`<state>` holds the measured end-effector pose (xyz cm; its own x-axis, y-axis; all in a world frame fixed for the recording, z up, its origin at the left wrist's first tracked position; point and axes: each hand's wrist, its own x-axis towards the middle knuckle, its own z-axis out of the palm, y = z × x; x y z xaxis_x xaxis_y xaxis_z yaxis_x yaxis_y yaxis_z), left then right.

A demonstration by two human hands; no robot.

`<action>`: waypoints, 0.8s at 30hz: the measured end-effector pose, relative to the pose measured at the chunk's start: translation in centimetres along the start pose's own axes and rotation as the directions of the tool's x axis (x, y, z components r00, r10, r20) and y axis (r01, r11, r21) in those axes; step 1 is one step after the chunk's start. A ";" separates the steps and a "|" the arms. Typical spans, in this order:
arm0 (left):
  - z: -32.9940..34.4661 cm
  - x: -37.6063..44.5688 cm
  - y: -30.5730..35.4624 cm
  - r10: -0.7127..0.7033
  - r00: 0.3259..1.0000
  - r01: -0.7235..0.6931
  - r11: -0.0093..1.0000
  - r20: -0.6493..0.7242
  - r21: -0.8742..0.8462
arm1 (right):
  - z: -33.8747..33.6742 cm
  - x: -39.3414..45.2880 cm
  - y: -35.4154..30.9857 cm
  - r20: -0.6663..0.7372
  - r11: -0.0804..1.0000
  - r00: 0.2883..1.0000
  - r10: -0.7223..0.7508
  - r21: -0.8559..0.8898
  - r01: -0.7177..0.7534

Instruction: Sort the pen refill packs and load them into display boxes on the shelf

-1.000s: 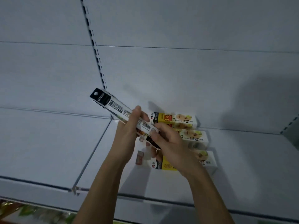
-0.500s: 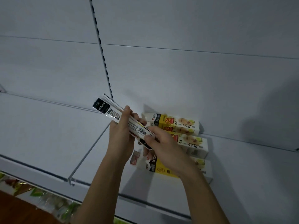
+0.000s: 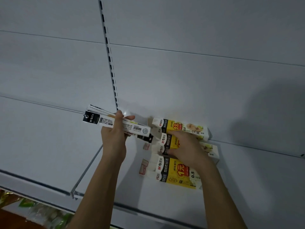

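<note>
My left hand (image 3: 115, 136) grips a bundle of long white pen refill packs (image 3: 105, 120) with black ends, held level above the shelf (image 3: 247, 179). To its right, three yellow-and-white display boxes lie side by side on the shelf: a back box (image 3: 181, 128), a middle box (image 3: 170, 142) and a front box (image 3: 176, 172). My right hand (image 3: 188, 149) lies over the middle box, with fingers on its top edge and thumb at its near side. The middle box is largely hidden under that hand.
A slotted upright (image 3: 109, 53) runs down the white back wall. A clear divider (image 3: 87, 169) splits the shelf just left of my left arm. Small pink tags (image 3: 143, 166) lie left of the boxes. Green packaged goods (image 3: 33, 210) show on the shelf below at lower left.
My right hand has let go of the refill packs and moved right onto the middle display box. My left hand now holds the bundle alone, turned more level.
</note>
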<state>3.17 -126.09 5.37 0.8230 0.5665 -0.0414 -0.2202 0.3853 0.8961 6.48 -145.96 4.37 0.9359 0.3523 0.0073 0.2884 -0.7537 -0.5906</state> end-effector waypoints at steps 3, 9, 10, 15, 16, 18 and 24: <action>0.8 0.0 1.9 0.051 0.995 -0.047 0.998 0.091 -0.051 | -1.1 -0.3 -0.7 -0.043 0.977 0.999 -0.002 0.214 0.011; 3.8 -0.8 6.3 0.234 0.953 -0.224 0.972 0.195 -0.073 | -2.8 -1.0 -2.2 -0.262 0.786 0.962 -0.072 0.579 0.216; 4.1 -1.1 6.6 0.263 0.940 -0.259 0.965 0.217 -0.048 | -2.8 -1.1 -2.3 -0.262 0.762 0.963 -0.070 0.608 0.221; 4.7 -2.5 6.7 0.307 0.912 -0.347 0.932 0.272 0.108 | -2.5 -2.0 -2.5 -0.206 0.752 0.977 -0.062 0.633 0.182; 4.8 -2.7 6.7 0.297 0.916 -0.339 0.933 0.268 0.122 | -2.5 -2.1 -2.5 -0.205 0.756 0.977 -0.059 0.630 0.178; 4.9 -3.2 7.2 0.271 0.925 -0.310 0.944 0.266 0.117 | -2.6 -2.3 -2.5 -0.195 0.765 0.979 -0.065 0.620 0.174; 4.9 -3.7 7.7 0.284 0.920 -0.335 0.928 0.272 0.164 | -2.4 -2.5 -2.7 -0.172 0.788 0.982 -0.073 0.594 0.162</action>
<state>1.02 -128.75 14.62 0.8367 0.4322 0.3364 -0.3938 0.0480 0.9179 3.87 -146.16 7.92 0.9333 0.3051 0.1892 0.2588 -0.2067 -0.9436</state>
